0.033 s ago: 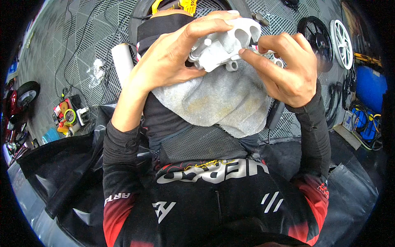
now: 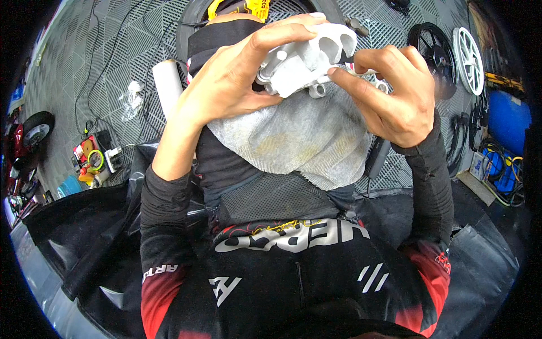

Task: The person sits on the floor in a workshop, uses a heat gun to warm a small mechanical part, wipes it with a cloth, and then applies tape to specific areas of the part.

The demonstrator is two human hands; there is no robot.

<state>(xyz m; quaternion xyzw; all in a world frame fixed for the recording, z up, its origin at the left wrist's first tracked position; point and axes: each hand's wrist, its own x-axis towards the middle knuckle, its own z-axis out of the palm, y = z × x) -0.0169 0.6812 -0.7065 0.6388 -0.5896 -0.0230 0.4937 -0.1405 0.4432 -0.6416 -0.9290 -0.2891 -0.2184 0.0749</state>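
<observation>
An off-white brake caliper [image 2: 307, 65] with two rounded bores is raised over my lap. My left hand [image 2: 234, 76] wraps round its left end, fingers over the top and thumb underneath. At its right side, my right hand [image 2: 395, 93] has curled fingers, with the index fingertip pressed on the caliper's lower edge. My right thumb is hidden, and a slim pale piece and a small ring show by these fingers. A grey cloth [image 2: 299, 141] with yellowish stains lies over my legs below the caliper.
A tyre [image 2: 333, 11] and a yellow item [image 2: 243, 8] are ahead. Beside my left forearm stands a white cylinder [image 2: 167, 85]. Black [image 2: 433, 48] and white wheels [image 2: 468, 61] sit at right, near a blue container [image 2: 508, 116]. Cables and crumpled plastic [image 2: 132, 100] lie on the left floor.
The caliper and my left fingers have shifted very slightly to the left. My right hand stays in nearly the same place.
</observation>
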